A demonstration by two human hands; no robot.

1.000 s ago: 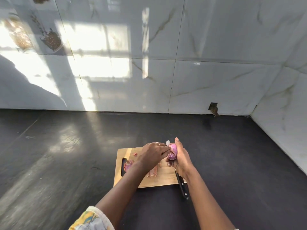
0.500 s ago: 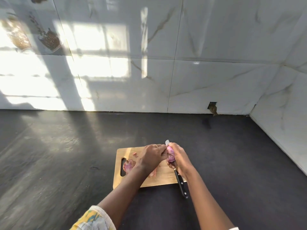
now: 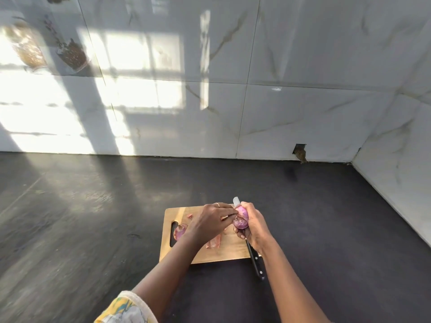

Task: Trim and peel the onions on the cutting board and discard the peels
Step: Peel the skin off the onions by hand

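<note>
A purple onion (image 3: 241,220) is held above the wooden cutting board (image 3: 229,249). My right hand (image 3: 253,226) grips it from the right side. Fingertips of my left hand (image 3: 211,220) pinch the skin on the onion's left face. A knife with a black handle (image 3: 256,264) lies along the board's right edge, its blade tip (image 3: 236,201) showing behind the hands. Another onion piece (image 3: 180,230) lies by the board's handle slot, and loose peels (image 3: 213,243) lie in the middle of the board.
The board sits on a dark countertop (image 3: 93,217) with white marble tile walls at the back (image 3: 303,101) and right. A small hole in the back wall (image 3: 300,153) is at counter level. Sunlight patches fall on the left.
My hands have closed in on the onion, and the left fingertips now work at its skin. The onion has turned slightly in my right hand. The shadow on the left wall has shifted.
</note>
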